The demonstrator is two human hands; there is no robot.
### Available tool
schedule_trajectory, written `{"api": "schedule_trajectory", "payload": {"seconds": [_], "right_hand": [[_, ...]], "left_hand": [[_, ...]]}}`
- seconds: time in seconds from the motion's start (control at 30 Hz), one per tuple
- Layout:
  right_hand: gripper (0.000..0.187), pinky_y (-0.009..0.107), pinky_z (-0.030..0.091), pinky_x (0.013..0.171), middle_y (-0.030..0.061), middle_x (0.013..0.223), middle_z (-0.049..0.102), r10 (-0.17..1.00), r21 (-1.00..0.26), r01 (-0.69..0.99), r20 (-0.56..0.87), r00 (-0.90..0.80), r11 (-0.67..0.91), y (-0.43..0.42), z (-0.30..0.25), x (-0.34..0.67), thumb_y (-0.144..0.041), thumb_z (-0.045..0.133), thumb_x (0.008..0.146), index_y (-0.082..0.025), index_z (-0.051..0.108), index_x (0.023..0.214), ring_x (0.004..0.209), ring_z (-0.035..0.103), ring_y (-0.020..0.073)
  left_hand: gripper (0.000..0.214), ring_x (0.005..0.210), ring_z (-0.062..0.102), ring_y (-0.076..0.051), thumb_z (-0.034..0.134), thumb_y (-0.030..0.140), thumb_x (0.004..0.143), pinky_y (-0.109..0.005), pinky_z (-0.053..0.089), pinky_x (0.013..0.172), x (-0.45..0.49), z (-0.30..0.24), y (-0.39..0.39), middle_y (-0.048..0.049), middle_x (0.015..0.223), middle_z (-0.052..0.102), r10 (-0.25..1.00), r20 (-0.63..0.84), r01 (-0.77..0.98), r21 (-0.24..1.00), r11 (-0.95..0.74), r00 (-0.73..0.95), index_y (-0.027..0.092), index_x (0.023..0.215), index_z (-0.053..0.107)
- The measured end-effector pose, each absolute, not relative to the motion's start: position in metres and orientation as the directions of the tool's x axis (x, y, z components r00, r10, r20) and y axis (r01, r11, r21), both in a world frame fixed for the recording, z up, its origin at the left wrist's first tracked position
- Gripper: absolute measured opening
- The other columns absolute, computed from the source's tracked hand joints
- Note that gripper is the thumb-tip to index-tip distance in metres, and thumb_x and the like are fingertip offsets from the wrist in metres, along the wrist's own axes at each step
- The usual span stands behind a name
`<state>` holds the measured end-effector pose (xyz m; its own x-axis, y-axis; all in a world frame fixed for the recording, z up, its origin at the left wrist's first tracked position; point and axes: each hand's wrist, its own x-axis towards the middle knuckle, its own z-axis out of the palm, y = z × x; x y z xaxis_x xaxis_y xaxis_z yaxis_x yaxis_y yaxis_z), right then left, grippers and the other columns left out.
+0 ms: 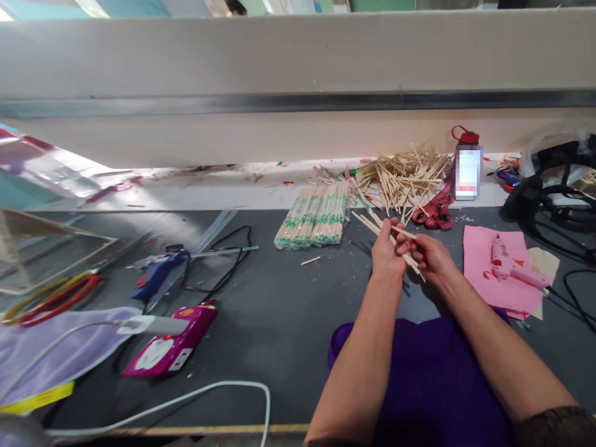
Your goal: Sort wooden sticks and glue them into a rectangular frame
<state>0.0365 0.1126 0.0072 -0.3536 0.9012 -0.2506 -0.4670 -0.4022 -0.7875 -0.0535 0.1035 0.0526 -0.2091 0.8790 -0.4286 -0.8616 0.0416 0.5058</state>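
My left hand and my right hand meet over the grey table, both closed around a small bunch of thin wooden sticks that slants from upper left to lower right. A loose heap of the same sticks lies just beyond my hands. A wrapped bundle of sticks with green print rests to the left of the heap. One short stick lies alone on the table.
A pink glue gun lies on pink paper at right, a red-capped bottle behind. A blue glue gun, black cable, magenta box and white cable sit left. Purple cloth covers my lap.
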Motion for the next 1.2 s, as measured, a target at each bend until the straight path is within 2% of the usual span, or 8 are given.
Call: {"api": "schedule_trajectory", "payload": {"seconds": [0.1, 0.23, 0.37, 0.5, 0.67, 0.9, 1.03, 1.2], "right_hand": [[0.032, 0.016, 0.017, 0.032, -0.0056, 0.055, 0.049, 0.868, -0.802, -0.377, -0.324, -0.375, -0.463, 0.109, 0.001, 0.044, -0.044, 0.068, 0.068, -0.014, 0.060, 0.075, 0.037, 0.033, 0.0023], [0.048, 0.018, 0.018, 0.031, -0.0037, 0.056, 0.049, 0.853, -0.822, -0.320, -0.330, -0.405, -0.471, 0.108, 0.002, 0.041, -0.061, 0.061, 0.070, -0.013, 0.062, 0.074, 0.037, 0.034, 0.0035], [0.046, 0.018, 0.019, 0.033, -0.0044, 0.057, 0.050, 0.853, -0.871, -0.234, -0.311, -0.418, -0.433, 0.109, 0.004, 0.038, -0.059, 0.064, 0.067, -0.014, 0.062, 0.076, 0.038, 0.035, 0.0038], [0.035, 0.019, 0.017, 0.035, -0.0071, 0.050, 0.045, 0.885, -0.943, -0.111, -0.248, -0.394, -0.313, 0.111, 0.006, 0.040, -0.048, 0.070, 0.063, -0.017, 0.055, 0.066, 0.037, 0.031, 0.0037], [0.026, 0.020, 0.020, 0.038, -0.0061, 0.048, 0.047, 0.931, -0.981, 0.057, -0.196, -0.308, -0.187, 0.113, 0.009, 0.048, -0.041, 0.066, 0.065, -0.016, 0.059, 0.065, 0.039, 0.033, 0.0049], [0.023, 0.021, 0.024, 0.041, -0.0037, 0.048, 0.051, 0.835, -0.930, 0.352, -0.276, -0.477, -0.107, 0.101, 0.017, 0.049, -0.036, 0.056, 0.073, -0.016, 0.063, 0.064, 0.040, 0.039, 0.0068], [0.015, 0.020, 0.027, 0.043, -0.0040, 0.046, 0.051, 0.821, -0.942, 0.330, -0.233, -0.521, -0.058, 0.096, 0.013, 0.045, -0.025, 0.054, 0.071, -0.016, 0.063, 0.064, 0.042, 0.042, 0.0070], [0.012, 0.019, 0.025, 0.039, -0.0036, 0.048, 0.052, 0.773, -0.952, 0.220, -0.303, -0.557, -0.215, 0.097, 0.009, 0.045, -0.024, 0.054, 0.067, -0.016, 0.062, 0.064, 0.038, 0.040, 0.0055]], "left_hand": [[0.021, 0.033, 0.035, 0.000, 0.046, 0.021, 0.092, -0.010, 0.018, 0.030, -0.071, 0.028, 0.104, 0.0041, 0.052, 0.051, 0.824, -0.484, -0.818, 0.573, 0.046, -0.293, 0.013, 0.073, 0.053], [0.017, 0.036, 0.044, -0.002, 0.058, 0.027, 0.085, -0.012, 0.018, 0.030, -0.082, 0.017, 0.108, 0.0018, 0.055, 0.057, 0.840, -0.367, -0.675, 0.738, 0.002, -0.399, 0.012, 0.077, 0.057], [0.026, 0.037, 0.049, -0.005, 0.070, 0.035, 0.073, -0.014, 0.020, 0.031, -0.076, 0.015, 0.112, 0.0004, 0.057, 0.060, 0.847, -0.305, -0.569, 0.822, 0.003, -0.436, 0.011, 0.075, 0.058], [0.025, 0.039, 0.051, -0.006, 0.067, 0.035, 0.076, -0.015, 0.022, 0.031, -0.075, 0.013, 0.114, -0.0001, 0.058, 0.061, 0.850, -0.323, -0.596, 0.803, 0.014, -0.415, 0.012, 0.076, 0.057], [0.023, 0.036, 0.042, -0.002, 0.050, 0.026, 0.090, -0.012, 0.021, 0.033, -0.088, 0.015, 0.118, 0.0032, 0.052, 0.053, 0.781, -0.454, -0.737, 0.675, -0.013, -0.430, 0.013, 0.071, 0.052], [0.024, 0.037, 0.041, -0.002, 0.050, 0.027, 0.091, -0.013, 0.022, 0.033, -0.092, 0.016, 0.117, 0.0034, 0.054, 0.053, 0.762, -0.439, -0.732, 0.679, -0.066, -0.476, 0.014, 0.071, 0.051], [0.025, 0.035, 0.038, -0.002, 0.057, 0.034, 0.085, -0.014, 0.020, 0.032, -0.090, 0.016, 0.115, 0.0047, 0.054, 0.052, 0.772, -0.379, -0.686, 0.721, -0.099, -0.510, 0.015, 0.071, 0.051], [0.030, 0.031, 0.028, -0.001, 0.057, 0.042, 0.085, -0.014, 0.015, 0.030, -0.092, 0.024, 0.110, 0.0077, 0.050, 0.044, 0.816, -0.325, -0.722, 0.674, -0.155, -0.479, 0.017, 0.070, 0.048]]}}
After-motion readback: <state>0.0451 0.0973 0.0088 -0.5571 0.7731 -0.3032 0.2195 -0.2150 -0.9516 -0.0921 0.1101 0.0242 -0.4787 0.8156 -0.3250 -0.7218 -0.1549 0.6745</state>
